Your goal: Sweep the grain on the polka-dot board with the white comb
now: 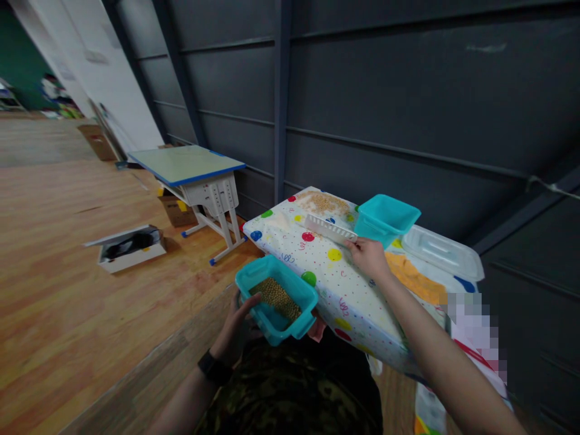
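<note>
My left hand [236, 329] grips the near-left side of a teal plastic container [296, 283], its thumb over the rim. Small round tan beans [277, 298] lie in the bottom of this container, which is tilted and held off the table's front edge. Over the tabletop, my right hand [368, 255] is closed on one end of a long white plastic strip with a row of notches [327, 229]. Beyond the strip, pale beans [324, 203] are scattered at the table's far left corner, beside a small whitish patch [277, 220].
The table has a balloon-print cloth [333, 287]. On it stand another teal container [393, 212], a clear lid [441, 251] and an orange cloth [414, 278]. A school desk [193, 163] is to the left, an opened white box [133, 252] on the floor. A dark panelled wall [408, 90] rises behind.
</note>
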Motion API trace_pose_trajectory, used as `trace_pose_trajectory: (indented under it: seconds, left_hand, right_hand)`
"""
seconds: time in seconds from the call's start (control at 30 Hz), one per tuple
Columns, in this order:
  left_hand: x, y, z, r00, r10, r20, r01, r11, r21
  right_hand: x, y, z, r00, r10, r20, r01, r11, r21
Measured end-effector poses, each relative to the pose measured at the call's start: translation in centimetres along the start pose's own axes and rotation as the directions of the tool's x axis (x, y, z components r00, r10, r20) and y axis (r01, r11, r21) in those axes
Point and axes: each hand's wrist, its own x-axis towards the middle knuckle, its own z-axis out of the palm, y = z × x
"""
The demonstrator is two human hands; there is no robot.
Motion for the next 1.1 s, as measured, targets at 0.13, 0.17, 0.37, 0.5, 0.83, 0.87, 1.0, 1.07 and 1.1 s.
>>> trace_pose_trajectory:
  seconds: [0.13,0.17,0.37,0.5,0.83,0.87,1.0,1.07,1.1]
  left_hand:
    - [-0.1,0.3,0.1,1.0,-0.002,-0.003,0.002,1.0,-0.014]
    - [0.0,0.2,0.1,1.0,-0.005,0.001,0.005,1.0,-0.019]
    - [0.5,-0.4,-0.5,1.0,0.006,0.014,-0.006,1.0,0.0]
    - [0.7,-0.5,-0.7,1.0,0.008,0.023,-0.007,1.0,-0.014]
    - [1.5,-1.7,-1.3,1.0,0.019,0.017,-0.018,0.999,-0.043]
    - [1.5,-1.7,-1.3,1.0,0.016,0.017,-0.015,0.999,-0.041]
    - [1.5,-1.7,-1.2,1.0,0.011,0.013,-0.01,1.0,-0.019]
    - [1.5,-1.7,-1.2,1.0,0.012,0.016,-0.012,1.0,-0.002]
    - [1.5,-1.7,-1.2,1.0,0.014,0.013,-0.014,1.0,0.003]
  right_hand:
    - [0.1,0.4,0.1,0.999,-0.026,0.024,0.027,0.999,-0.024]
    - [0.1,0.5,0.1,0.999,-0.022,0.024,0.023,0.999,-0.025]
    - [1.6,0.0,0.1,1.0,0.006,-0.012,-0.005,1.0,0.027]
    - [1.9,-0.4,0.4,1.0,-0.016,0.008,0.016,0.999,0.047]
    - [1.7,0.8,1.4,0.998,-0.01,-0.054,0.02,0.983,0.184]
    - [1.7,0.8,1.7,0.997,-0.025,-0.068,0.038,0.978,0.205]
    - [1.5,0.9,2.7,0.989,-0.073,-0.13,0.105,0.96,0.259]
    - [1.5,0.7,2.8,0.988,-0.06,-0.145,0.096,0.962,0.254]
    - [1.5,0.6,2.7,0.989,-0.046,-0.143,0.08,0.965,0.248]
